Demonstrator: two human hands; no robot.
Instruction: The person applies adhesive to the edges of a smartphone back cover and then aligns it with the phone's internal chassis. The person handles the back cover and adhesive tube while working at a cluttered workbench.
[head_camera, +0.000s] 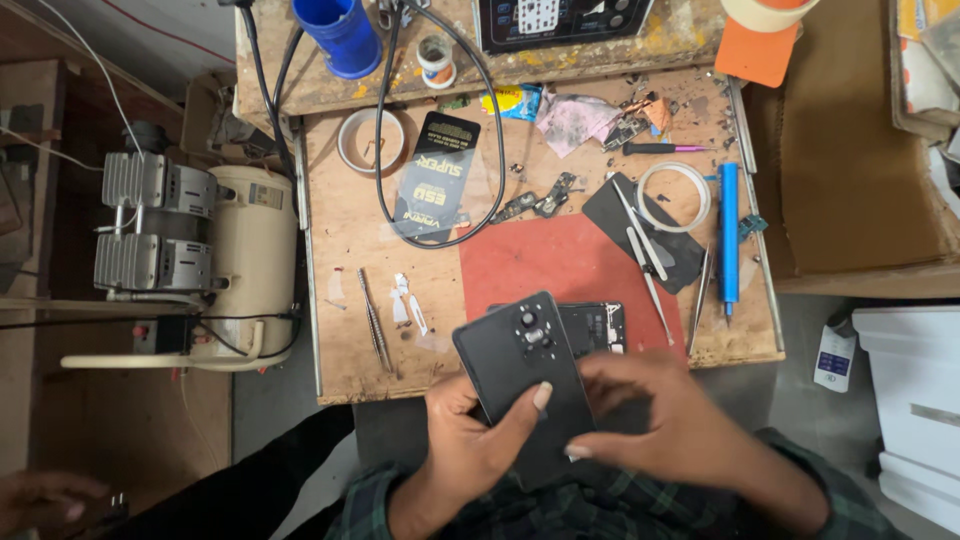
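Cluttered wooden table (350, 250); left hand (470, 440) and right hand (670, 420) both grip black phone back cover (525, 365) over opened phone (600, 325). Fitting step; align edges carefully.

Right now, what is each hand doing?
Left hand: closed around the black phone back cover.
Right hand: fingers gripping the same cover's lower edge.

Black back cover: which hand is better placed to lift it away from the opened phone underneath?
Probably the right hand. Its fingertips pinch the black back cover's lower edge, free to pull. The left hand cradles the cover from below, thumb across its face, better suited to steadying. The opened phone lies behind on the red mat.
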